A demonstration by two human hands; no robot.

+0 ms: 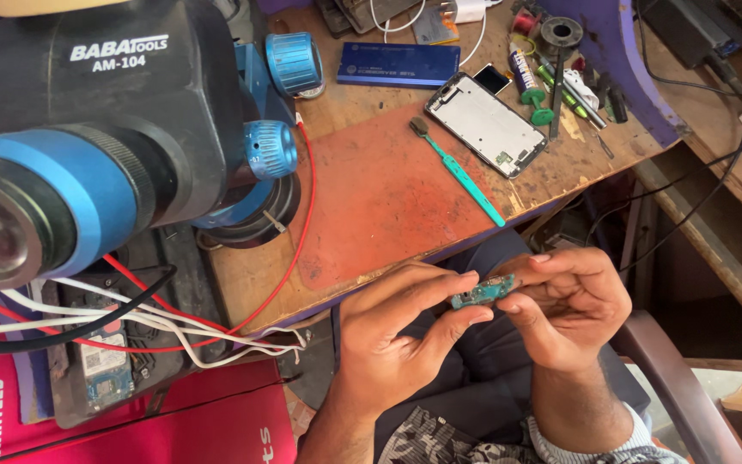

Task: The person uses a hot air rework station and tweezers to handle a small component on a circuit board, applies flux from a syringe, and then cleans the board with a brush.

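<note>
My left hand (397,331) and my right hand (570,305) meet below the bench edge, over my lap. Between their fingertips they pinch a small teal circuit board (483,294). The left thumb and forefinger grip its left end, and the right fingers grip its right end. On the wooden bench (362,94) above lie a red work mat (380,193), a teal brush (461,172) and an opened phone frame (487,125).
A black and blue microscope (105,129) fills the upper left, with red, white and black wires (173,331) trailing beneath it. A blue flat case (398,64), small tubes and tools (551,82) sit at the bench's back. A chair arm (680,387) is at the right.
</note>
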